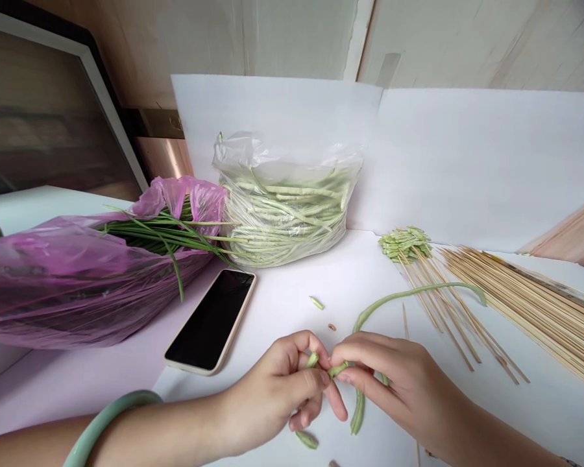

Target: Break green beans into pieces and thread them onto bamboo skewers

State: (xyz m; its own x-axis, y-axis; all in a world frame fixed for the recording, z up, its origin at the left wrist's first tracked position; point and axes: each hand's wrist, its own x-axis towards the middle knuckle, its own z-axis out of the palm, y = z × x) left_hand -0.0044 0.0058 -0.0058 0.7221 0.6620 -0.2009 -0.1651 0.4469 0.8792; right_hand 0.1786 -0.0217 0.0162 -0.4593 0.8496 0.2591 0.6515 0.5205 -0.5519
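Closely, left hand (272, 395), right hand (403, 383), fingers (355, 347) pinching a green bean (357, 412), bamboo skewers (530, 311) beside

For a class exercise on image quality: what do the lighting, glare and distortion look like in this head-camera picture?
In the head view, soft light leaves faint shadows under the left hand and right hand, glare whitens the clear plastic bag, and wide-angle distortion leans the dark frame at upper left.

Two bare hands, the left hand (267, 395) and the right hand (399, 383), with forearms uncovered. Lower left of the frame: one smooth, rounded, pale green bangle (91, 421), jade-like. Lower right corner: one thin dark wrist band (569, 462), partly cut off by the frame.
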